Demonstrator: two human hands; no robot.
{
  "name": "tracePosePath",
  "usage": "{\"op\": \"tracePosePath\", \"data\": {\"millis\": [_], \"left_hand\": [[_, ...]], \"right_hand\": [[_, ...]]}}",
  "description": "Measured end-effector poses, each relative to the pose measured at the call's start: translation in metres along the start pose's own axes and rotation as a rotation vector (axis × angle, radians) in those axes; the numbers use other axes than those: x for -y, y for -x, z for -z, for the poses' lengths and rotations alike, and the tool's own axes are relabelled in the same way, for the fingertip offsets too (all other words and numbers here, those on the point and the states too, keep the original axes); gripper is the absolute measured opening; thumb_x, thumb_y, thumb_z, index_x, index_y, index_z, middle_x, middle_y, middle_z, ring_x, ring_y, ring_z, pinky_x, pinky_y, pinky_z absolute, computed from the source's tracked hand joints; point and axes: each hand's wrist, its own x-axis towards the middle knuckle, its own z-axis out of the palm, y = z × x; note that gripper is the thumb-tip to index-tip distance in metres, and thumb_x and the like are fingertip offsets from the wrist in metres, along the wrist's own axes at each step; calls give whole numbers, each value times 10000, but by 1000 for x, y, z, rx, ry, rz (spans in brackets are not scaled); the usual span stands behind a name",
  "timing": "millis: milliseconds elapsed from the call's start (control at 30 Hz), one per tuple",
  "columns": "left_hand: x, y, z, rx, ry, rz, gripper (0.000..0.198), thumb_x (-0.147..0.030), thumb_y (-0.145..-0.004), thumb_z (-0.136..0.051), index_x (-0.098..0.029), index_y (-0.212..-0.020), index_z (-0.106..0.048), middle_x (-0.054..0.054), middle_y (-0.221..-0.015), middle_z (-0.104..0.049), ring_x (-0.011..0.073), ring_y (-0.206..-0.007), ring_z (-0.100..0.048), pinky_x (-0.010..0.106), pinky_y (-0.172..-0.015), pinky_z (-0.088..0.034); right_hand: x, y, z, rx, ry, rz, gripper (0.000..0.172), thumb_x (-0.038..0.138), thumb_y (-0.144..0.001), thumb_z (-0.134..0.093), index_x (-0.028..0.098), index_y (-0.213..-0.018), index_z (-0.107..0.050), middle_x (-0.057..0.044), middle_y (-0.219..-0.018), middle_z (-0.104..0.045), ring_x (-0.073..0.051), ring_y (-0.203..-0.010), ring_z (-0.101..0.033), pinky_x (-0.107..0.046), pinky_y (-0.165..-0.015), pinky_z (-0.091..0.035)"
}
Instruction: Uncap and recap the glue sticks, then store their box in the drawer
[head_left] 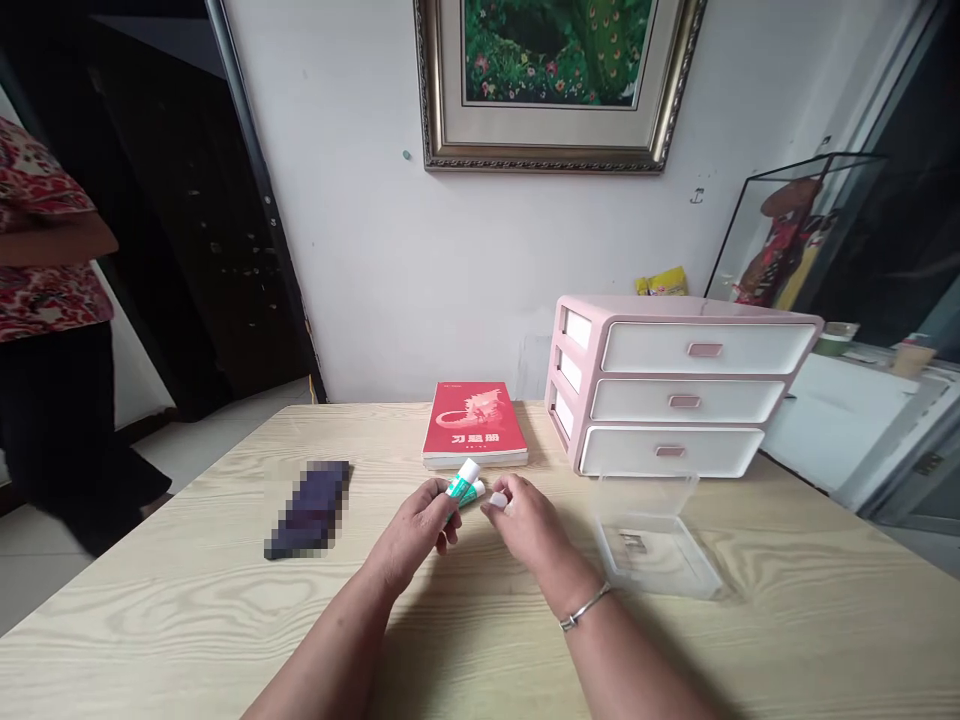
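My left hand (420,525) is closed around a green-and-white glue stick (459,484), which tilts up to the right with its white end on top. A second green-and-white tube (478,490) shows just behind it, partly hidden; whether it is held or lies on the table I cannot tell. Between the thumb and fingers of my right hand (529,520) is a small white cap (498,499), apart from the glue stick. Beyond both hands lies a thick red book (474,420). Right of my right hand stands an open clear plastic box (660,560) with a small item inside.
A pink-and-white drawer unit (682,400) stands at the back right of the wooden table (187,600). On the left lies a dark, pixelated flat object (309,510). A person (52,300) stands beyond the table's left edge. A framed picture (547,160) hangs on the wall.
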Motion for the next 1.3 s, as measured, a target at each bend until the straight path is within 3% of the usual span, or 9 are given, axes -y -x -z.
{"op": "tracePosePath", "data": {"millis": [100, 200, 333, 433, 533, 733, 1000, 1133, 1300], "left_hand": [[2, 1, -4, 37, 19, 7, 122, -275, -800, -454, -189, -877, -495, -10, -720, -581, 136, -622, -560, 236, -547, -426], [3, 1, -7, 75, -16, -18, 139, -314, -831, -472, -192, -896, -490, -18, -719, -566, 135, -631, -551, 242, -568, -432], [3, 0, -5, 77, -81, -61, 181, -366, -869, -476, -197, -935, -469, -32, -711, -539, 127, -627, -535, 239, -585, -429], [6, -1, -4, 69, -207, -130, 158, -317, -880, -446, -194, -975, -466, -31, -723, -524, 127, -629, -515, 241, -586, -417], [14, -3, -6, 47, -461, -297, 133, -278, -874, -464, -192, -972, -489, -4, -790, -563, 139, -689, -505, 259, -647, -414], [26, -5, -11, 86, -675, -423, 206, -242, -893, -444, -201, -1094, -465, 42, -923, -652, 177, -781, -585, 286, -730, -434], [18, 4, -37, 27, -994, -361, 314, -326, -952, -414, -219, -1240, -484, 108, -1180, -649, 260, -1017, -640, 320, -770, -457], [12, 7, -39, 106, -944, -293, 317, -378, -968, -388, -173, -1164, -531, 123, -1032, -683, 258, -890, -656, 319, -721, -458], [0, 11, -28, 272, -568, -312, 427, -544, -962, -375, -172, -980, -583, 55, -855, -630, 171, -766, -566, 261, -678, -439]], "right_hand": [[-3, 2, -5, 71, 68, 30, 235, 152, -726, -690, 216, -949, -651, -36, -957, -664, -193, -854, -622, -282, -771, -438], [-3, 3, 0, 106, 94, 36, 286, 126, -737, -657, 207, -1010, -671, -56, -995, -670, -201, -883, -626, -283, -794, -440], [5, 2, 15, -6, 17, 29, 229, 213, -869, -532, 190, -1053, -667, -82, -1024, -682, -215, -941, -621, -302, -829, -434], [10, 1, 21, -83, -259, -101, 363, 404, -975, -366, 185, -1005, -653, -44, -779, -665, -192, -729, -618, -284, -677, -450], [11, 2, 19, -17, -475, -170, 498, 545, -974, -294, 188, -904, -636, 14, -568, -547, -164, -538, -539, -257, -545, -406], [13, 5, 10, 43, -287, -63, 450, 530, -958, -360, 216, -706, -562, 10, -621, -569, -152, -601, -506, -240, -568, -357], [21, 8, 4, -7, -210, -100, 255, 358, -907, -431, 226, -829, -635, -15, -726, -664, -173, -698, -585, -253, -634, -396], [26, 10, 7, 40, -379, -162, 210, 249, -826, -428, 219, -788, -632, 25, -575, -588, -154, -561, -544, -238, -546, -384], [36, 13, 14, 97, -529, -153, 214, 218, -760, -408, 203, -751, -621, 61, -487, -462, -121, -451, -442, -217, -457, -329]]}}
